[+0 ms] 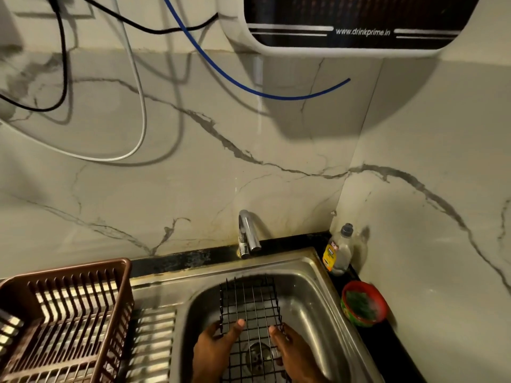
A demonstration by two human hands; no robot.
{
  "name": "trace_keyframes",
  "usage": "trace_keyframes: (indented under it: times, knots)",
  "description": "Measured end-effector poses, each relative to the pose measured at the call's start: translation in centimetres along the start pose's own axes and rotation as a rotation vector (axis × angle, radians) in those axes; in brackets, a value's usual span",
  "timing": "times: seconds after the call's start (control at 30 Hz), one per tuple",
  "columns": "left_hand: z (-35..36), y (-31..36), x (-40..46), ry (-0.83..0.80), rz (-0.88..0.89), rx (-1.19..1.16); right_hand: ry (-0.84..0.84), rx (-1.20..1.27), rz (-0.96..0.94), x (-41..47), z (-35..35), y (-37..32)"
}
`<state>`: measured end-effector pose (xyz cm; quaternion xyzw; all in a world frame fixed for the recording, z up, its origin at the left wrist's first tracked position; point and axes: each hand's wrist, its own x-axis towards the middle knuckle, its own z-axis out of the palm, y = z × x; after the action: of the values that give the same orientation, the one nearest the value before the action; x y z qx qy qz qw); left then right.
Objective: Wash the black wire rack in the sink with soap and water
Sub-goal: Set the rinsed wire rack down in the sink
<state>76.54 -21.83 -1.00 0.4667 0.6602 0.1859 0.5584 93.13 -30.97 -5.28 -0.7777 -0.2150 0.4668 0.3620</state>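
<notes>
Two bare hands hold a black wire rack (250,310) inside a stainless steel sink (309,302), seen from above. The left hand (214,346) grips the rack's left edge, thumb lying across the top of the wires. The right hand (293,352) grips the right edge in the same way. The rack sits in the basin, over the round drain (258,355), its far end pointing toward a chrome faucet (249,234) at the back rim. No water stream is visible from the spout.

Left of the sink, a brown plastic dish basket (63,319) rests on the ribbed drainboard. At the sink's back right corner stands a clear dish soap bottle (338,250) with a yellow label. Just in front of it sits a red tub (363,306) holding a green scrubber. Marble-patterned tiles cover the wall, where a water purifier (356,23) hangs with cables and a blue tube (249,87).
</notes>
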Motion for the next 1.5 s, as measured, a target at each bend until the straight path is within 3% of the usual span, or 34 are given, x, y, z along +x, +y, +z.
trace_keyframes:
  times: [0.13,0.37,0.57,0.7,0.9,1.13,1.5]
  knots:
    - [-0.5,0.3,0.5,0.028,0.022,-0.029,-0.028,0.048,-0.01,1.3,-0.4,0.4]
    - [-3.7,1.5,-0.3,-0.012,0.128,0.041,-0.065,0.057,-0.016,-3.9,0.2,-5.5]
    - [-8.0,2.7,-1.3,-0.13,0.279,0.044,-0.079,0.055,-0.085,-6.0,1.9,-7.0]
    - [-10.5,3.1,-1.6,-0.167,0.276,0.009,-0.045,0.059,-0.149,-7.7,3.5,-8.0]
    - [-13.7,3.4,-2.8,-0.132,0.308,-0.035,-0.007,0.005,-0.224,-9.9,5.3,-10.7]
    - [-18.3,4.9,-4.8,-0.04,0.347,-0.069,-0.092,0.029,-0.315,-11.3,7.1,-14.2]
    - [-29.2,4.5,-5.8,0.048,0.368,-0.139,-0.061,-0.056,-0.457,-15.5,16.1,-19.0]
